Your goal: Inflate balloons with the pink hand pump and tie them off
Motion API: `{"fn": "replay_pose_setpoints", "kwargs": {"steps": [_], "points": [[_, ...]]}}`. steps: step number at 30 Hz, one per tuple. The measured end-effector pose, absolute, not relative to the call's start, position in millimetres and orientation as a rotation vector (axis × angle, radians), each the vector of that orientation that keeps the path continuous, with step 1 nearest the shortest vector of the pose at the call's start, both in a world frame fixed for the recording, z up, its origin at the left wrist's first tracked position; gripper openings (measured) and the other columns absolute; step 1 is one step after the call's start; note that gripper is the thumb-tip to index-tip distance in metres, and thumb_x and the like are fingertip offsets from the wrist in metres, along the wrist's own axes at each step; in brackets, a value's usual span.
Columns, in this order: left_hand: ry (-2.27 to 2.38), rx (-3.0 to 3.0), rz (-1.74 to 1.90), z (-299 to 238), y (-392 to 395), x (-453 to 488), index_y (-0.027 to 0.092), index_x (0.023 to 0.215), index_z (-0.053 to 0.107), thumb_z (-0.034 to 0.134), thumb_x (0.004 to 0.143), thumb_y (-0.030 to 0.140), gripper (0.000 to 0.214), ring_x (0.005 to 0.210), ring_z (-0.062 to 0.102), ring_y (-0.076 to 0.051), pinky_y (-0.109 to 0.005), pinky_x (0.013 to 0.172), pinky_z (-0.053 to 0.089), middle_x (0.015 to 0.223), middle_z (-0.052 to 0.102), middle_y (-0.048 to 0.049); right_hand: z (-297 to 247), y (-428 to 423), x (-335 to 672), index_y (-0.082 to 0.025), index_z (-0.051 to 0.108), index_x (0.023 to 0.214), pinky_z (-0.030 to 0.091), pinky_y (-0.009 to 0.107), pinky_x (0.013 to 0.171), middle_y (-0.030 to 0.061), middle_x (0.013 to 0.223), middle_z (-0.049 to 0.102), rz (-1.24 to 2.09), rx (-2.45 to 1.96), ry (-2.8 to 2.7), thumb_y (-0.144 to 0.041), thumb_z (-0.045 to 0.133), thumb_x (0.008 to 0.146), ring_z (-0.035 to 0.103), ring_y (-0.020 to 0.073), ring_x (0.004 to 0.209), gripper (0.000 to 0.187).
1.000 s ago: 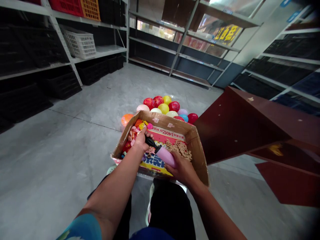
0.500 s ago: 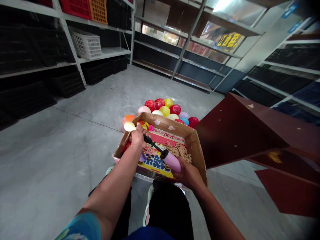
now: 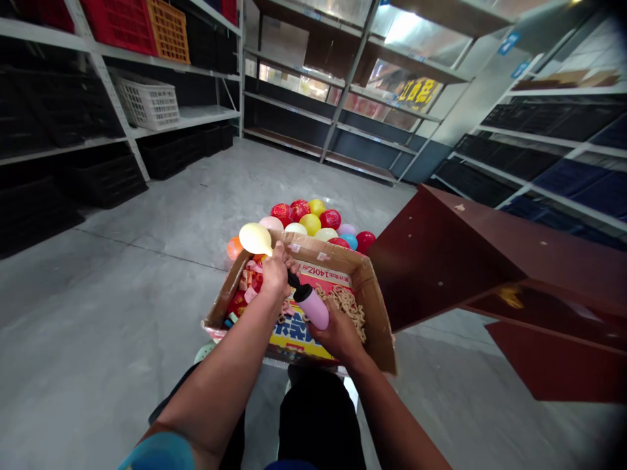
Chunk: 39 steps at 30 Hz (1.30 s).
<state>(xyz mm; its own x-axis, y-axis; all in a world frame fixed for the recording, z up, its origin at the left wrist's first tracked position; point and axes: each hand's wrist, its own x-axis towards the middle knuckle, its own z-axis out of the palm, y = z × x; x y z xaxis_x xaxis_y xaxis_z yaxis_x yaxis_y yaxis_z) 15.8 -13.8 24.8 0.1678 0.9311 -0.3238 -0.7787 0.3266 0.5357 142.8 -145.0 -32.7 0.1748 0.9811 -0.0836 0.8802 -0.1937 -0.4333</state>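
Observation:
My left hand (image 3: pixel 277 271) is closed around the neck of a pale yellow balloon (image 3: pixel 255 239) and the black nozzle end of a hand pump. The balloon is partly filled and points up and left. My right hand (image 3: pixel 337 331) grips the pink barrel of the balloon pump (image 3: pixel 313 309), which is pushed close to my left hand. Beneath both hands is an open cardboard box (image 3: pixel 376 294). Inside it lie flat uninflated balloons (image 3: pixel 249 282) at the left and a heap of tan rubbery loops (image 3: pixel 349 305) at the right.
Several inflated balloons (image 3: pixel 310 224) rest on the floor behind the box. A dark red wooden piece of furniture (image 3: pixel 441 261) stands close on the right. Metal shelves with black crates and a white basket (image 3: pixel 147 101) line the left; more racks (image 3: pixel 337 124) stand at the back.
The pump's barrel has slid in toward my left hand, covering the rod that showed before. The yellow balloon has grown larger. The view has shifted slightly to the right.

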Motion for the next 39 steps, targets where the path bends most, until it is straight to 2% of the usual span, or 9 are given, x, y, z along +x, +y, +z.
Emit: {"fn": "replay_pose_setpoints", "kwargs": {"steps": [4,12,20,24,28,32,39], "points": [[0.643,0.225,1.219,20,-11,11,0.021,0.054,0.026,0.055,0.085,0.047,0.050,0.029,0.030,-0.006,-0.022,0.033,0.026,0.039,0.027,0.0068,-33,-139,144,-0.023,0.051,0.107,0.039,0.027,0.061,0.0062,0.090,0.069,0.490,-2.145,-1.815,-0.037,0.065,0.072,0.065,0.0238,0.078,0.041],[0.626,0.246,1.275,18,15,-4,0.021,0.057,0.025,0.045,0.091,0.036,0.042,0.029,0.029,-0.007,-0.021,0.034,0.030,0.039,0.025,0.0073,-40,-154,180,-0.022,0.054,0.106,0.042,0.027,0.066,0.0053,0.095,0.068,0.599,-2.064,-1.850,-0.033,0.065,0.072,0.063,0.0214,0.081,0.037],[0.647,0.319,1.240,17,29,0,0.022,0.058,0.027,0.053,0.085,0.039,0.042,0.030,0.032,-0.007,-0.021,0.034,0.030,0.040,0.028,0.0080,-59,-151,186,-0.019,0.057,0.107,0.045,0.029,0.068,0.0059,0.094,0.068,0.781,-1.939,-1.785,-0.027,0.066,0.069,0.062,0.0206,0.079,0.040],[0.704,0.384,1.191,18,30,13,0.022,0.058,0.027,0.054,0.085,0.037,0.041,0.029,0.031,-0.007,-0.021,0.033,0.030,0.039,0.027,0.0083,-60,-123,163,-0.020,0.055,0.113,0.045,0.026,0.060,0.0034,0.088,0.068,0.900,-1.865,-1.689,-0.028,0.067,0.068,0.061,0.0172,0.070,0.047],[0.746,0.399,1.221,18,34,21,0.021,0.058,0.028,0.052,0.086,0.037,0.040,0.029,0.031,-0.007,-0.020,0.032,0.029,0.039,0.027,0.0085,-56,-93,153,-0.018,0.056,0.105,0.044,0.025,0.056,0.0029,0.086,0.066,0.850,-1.813,-1.682,-0.033,0.070,0.066,0.060,0.0167,0.068,0.044],[0.761,0.403,1.211,24,44,23,0.022,0.058,0.028,0.048,0.087,0.037,0.039,0.029,0.031,-0.008,-0.020,0.032,0.029,0.039,0.027,0.0079,-47,-86,159,-0.018,0.057,0.103,0.046,0.028,0.062,0.0032,0.088,0.067,0.760,-1.801,-1.718,-0.032,0.071,0.064,0.061,0.0190,0.074,0.044],[0.821,0.365,1.283,57,63,22,0.022,0.060,0.031,0.050,0.084,0.029,0.032,0.028,0.029,-0.007,-0.019,0.032,0.028,0.040,0.026,0.0088,-36,-130,188,-0.018,0.050,0.126,0.049,0.036,0.084,0.0090,0.116,0.064,0.683,-1.819,-1.739,-0.034,0.069,0.067,0.061,0.0247,0.098,0.064]]}}
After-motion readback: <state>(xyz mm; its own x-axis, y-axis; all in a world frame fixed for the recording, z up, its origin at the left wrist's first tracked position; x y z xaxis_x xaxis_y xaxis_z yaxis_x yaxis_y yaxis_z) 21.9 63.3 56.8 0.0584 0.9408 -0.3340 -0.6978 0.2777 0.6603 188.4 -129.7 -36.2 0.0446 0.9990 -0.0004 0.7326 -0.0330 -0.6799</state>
